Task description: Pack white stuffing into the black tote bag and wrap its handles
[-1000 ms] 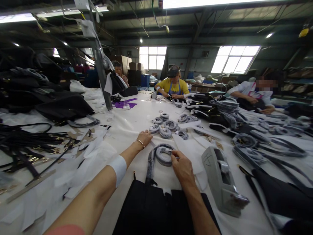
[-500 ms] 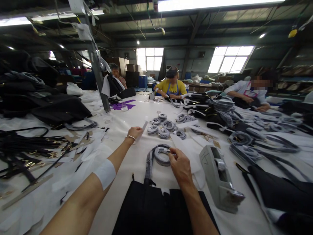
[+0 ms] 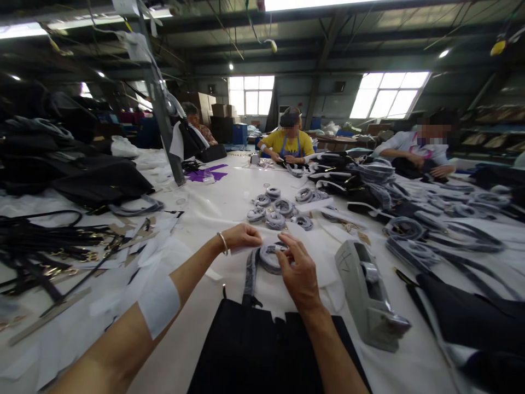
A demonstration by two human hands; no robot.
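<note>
My left hand (image 3: 245, 236) is closed in a pinch on a pale strip (image 3: 241, 249), partly hidden under the fingers, at the left of a coiled strap (image 3: 268, 260). The strap is dark and wrapped in clear plastic. My right hand (image 3: 301, 271) grips the coil's right side with the thumb low and the index finger raised; its grip is partly hidden. A tail of wrapped strap (image 3: 250, 276) runs from the coil down to a black bag (image 3: 246, 345) in front of me.
A grey tape dispenser (image 3: 367, 295) stands right of my right hand. Several wrapped coils (image 3: 283, 207) lie beyond. Black straps with gold hooks (image 3: 49, 257) lie left; black bags (image 3: 471, 323) lie right. A metal post (image 3: 164, 126) rises at left. Co-workers (image 3: 289, 145) sit opposite.
My left hand has moved right and toward me with the pale strip, close to the coil. My right index finger has lifted, and the right hand stays at the coil.
</note>
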